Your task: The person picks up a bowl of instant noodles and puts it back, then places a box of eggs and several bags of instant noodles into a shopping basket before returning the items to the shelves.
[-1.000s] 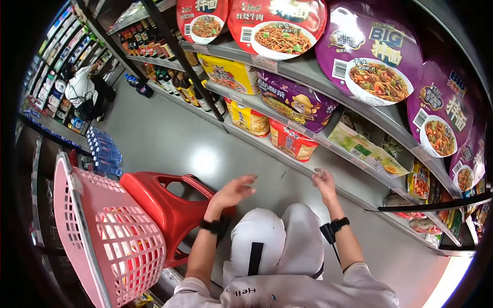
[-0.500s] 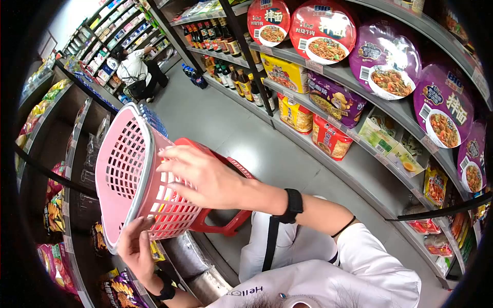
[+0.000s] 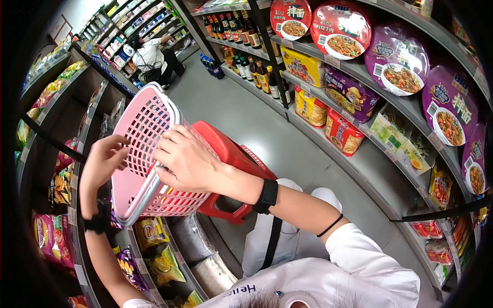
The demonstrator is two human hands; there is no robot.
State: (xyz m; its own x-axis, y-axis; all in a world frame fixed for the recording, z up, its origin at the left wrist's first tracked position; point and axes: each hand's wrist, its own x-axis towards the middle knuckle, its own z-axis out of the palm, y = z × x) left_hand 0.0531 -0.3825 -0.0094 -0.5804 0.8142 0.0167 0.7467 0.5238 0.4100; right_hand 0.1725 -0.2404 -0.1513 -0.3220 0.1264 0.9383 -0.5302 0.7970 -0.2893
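A pink plastic basket [image 3: 177,203] with a grey-white rim and square holes is tilted, resting by a red stool [image 3: 218,143]. My right hand [image 3: 187,159] lies over the basket's near rim, fingers bent round it. On the other side my left hand [image 3: 105,159] is raised at the basket's mouth, fingers curled but apart, with nothing seen in them. Whether its fingertips touch the pink wall is hard to tell. The basket's bottom is hidden from view.
Shelves on the right hold noodle bowls [image 3: 341,33], noodle packs [image 3: 352,95] and sauce bottles [image 3: 262,77]. Snack bags [image 3: 51,233] fill the left shelves. Farther back a person [image 3: 154,59] crouches near blue-capped bottles [image 3: 211,66]. Grey floor [image 3: 246,113] lies between the shelves.
My left hand has left the basket's lower rim and risen to its far left side. My right hand now lies over the rim. The view has shifted, showing more of the lower-left snacks.
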